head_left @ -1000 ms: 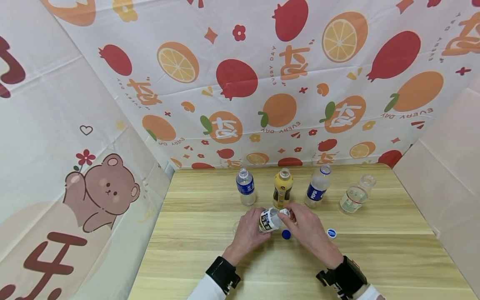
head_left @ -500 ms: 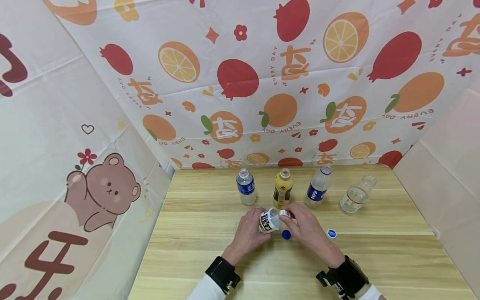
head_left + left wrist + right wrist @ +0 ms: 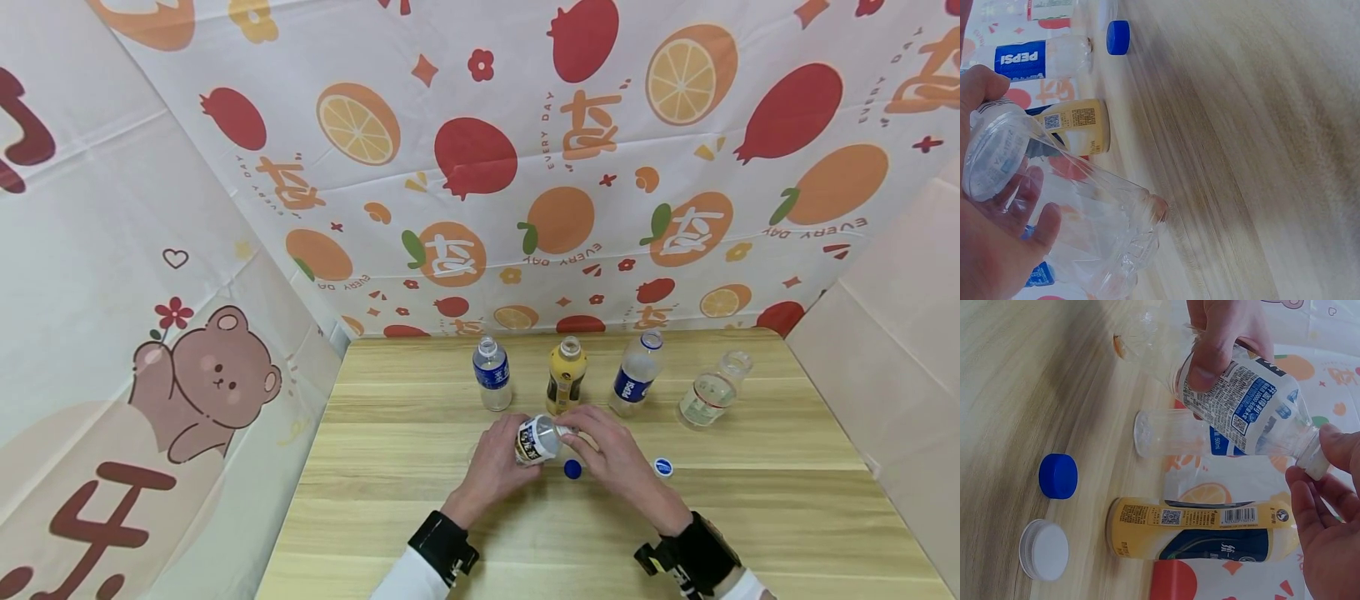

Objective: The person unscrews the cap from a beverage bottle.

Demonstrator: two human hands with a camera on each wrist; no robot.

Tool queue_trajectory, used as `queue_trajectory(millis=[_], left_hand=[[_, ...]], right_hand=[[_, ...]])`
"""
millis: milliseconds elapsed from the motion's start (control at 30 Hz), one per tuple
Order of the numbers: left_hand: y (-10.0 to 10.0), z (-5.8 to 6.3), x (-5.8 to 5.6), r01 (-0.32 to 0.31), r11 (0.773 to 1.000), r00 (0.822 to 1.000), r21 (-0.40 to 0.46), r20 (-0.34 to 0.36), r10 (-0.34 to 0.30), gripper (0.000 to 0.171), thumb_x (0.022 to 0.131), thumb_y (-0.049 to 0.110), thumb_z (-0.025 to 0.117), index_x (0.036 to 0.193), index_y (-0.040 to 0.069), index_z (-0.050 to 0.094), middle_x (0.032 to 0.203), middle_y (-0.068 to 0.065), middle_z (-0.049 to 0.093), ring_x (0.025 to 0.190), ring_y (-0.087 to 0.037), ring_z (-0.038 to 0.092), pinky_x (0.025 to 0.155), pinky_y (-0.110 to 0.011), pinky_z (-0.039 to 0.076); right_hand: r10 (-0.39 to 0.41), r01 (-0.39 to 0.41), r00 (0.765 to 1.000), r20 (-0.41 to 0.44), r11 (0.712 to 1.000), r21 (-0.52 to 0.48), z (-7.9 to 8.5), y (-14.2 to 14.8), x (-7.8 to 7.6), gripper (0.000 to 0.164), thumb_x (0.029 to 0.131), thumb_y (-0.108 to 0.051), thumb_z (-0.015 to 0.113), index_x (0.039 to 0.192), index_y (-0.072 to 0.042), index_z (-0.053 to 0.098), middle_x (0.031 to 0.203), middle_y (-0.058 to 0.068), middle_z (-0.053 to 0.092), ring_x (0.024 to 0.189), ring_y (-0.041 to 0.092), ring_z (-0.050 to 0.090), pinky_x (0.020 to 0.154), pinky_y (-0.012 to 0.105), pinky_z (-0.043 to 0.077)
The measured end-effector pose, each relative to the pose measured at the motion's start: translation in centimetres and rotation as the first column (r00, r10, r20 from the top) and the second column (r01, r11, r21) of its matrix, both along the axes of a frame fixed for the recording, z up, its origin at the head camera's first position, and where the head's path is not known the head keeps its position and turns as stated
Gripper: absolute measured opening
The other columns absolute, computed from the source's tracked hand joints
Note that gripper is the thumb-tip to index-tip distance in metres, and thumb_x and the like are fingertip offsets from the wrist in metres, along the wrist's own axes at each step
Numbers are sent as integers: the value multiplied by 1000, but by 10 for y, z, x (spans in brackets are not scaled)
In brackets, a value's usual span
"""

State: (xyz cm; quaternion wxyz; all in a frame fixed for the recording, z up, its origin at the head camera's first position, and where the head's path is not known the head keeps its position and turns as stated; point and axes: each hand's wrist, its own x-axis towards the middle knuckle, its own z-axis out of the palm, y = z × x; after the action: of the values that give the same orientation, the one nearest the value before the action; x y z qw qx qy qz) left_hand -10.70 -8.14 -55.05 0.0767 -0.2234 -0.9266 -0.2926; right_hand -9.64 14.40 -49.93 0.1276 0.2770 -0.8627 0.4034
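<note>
A clear plastic bottle [image 3: 534,440] with a white, dark-printed label is tilted above the table, its neck toward the right. My left hand [image 3: 497,460] grips it round the body; in the left wrist view its clear lower part [image 3: 1094,219] holds a little brownish liquid at the base. At the mouth, my right hand [image 3: 611,450] pinches a white cap [image 3: 1314,460] between thumb and fingers. The cap sits at the neck; whether it is threaded on cannot be told. Below the hands, a blue cap [image 3: 572,469] lies on the table.
Behind the hands stand a blue-labelled bottle [image 3: 492,377], a yellow bottle [image 3: 566,375], a Pepsi bottle [image 3: 633,379] and a clear wide-mouthed bottle [image 3: 708,398], all uncapped. A white cap with blue print [image 3: 663,467] lies right of the right hand on the wooden table [image 3: 787,517].
The right fingers have shifted round the white cap and now cover more of it. The held bottle has moved very slightly left. Standing bottles and loose caps stay put.
</note>
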Motion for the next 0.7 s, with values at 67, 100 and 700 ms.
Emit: queue_trajectory(millis=[67, 100, 700], left_hand=[[0, 0, 0, 0, 1000, 1000, 0, 1, 0, 71, 70, 24, 91, 130, 9, 56, 114, -3, 65, 100, -18, 61, 87, -36, 54], [0, -1, 0, -1, 1000, 1000, 0, -2, 1, 71, 70, 24, 91, 130, 9, 56, 114, -4, 65, 100, -18, 61, 87, -36, 54], [2, -1, 0, -18, 1000, 999, -15, -30, 17, 72, 69, 21, 92, 130, 9, 56, 113, -5, 65, 98, -18, 62, 86, -37, 55]], right_hand=[[2, -2, 1000, -1, 1000, 7, 0, 1, 0, 27, 94, -5, 74, 119, -16, 74, 121, -2, 67, 113, 20, 65, 90, 45, 59], [5, -5, 1000, -3, 1000, 11, 0, 1, 0, 28, 94, -5, 75, 119, -16, 74, 122, -1, 67, 114, 22, 65, 90, 46, 59], [-43, 41, 999, 16, 993, 110, -3, 0, 4, 59, 97, -27, 73, 149, -8, 52, 161, 16, 41, 144, 40, 41, 110, 64, 40]])
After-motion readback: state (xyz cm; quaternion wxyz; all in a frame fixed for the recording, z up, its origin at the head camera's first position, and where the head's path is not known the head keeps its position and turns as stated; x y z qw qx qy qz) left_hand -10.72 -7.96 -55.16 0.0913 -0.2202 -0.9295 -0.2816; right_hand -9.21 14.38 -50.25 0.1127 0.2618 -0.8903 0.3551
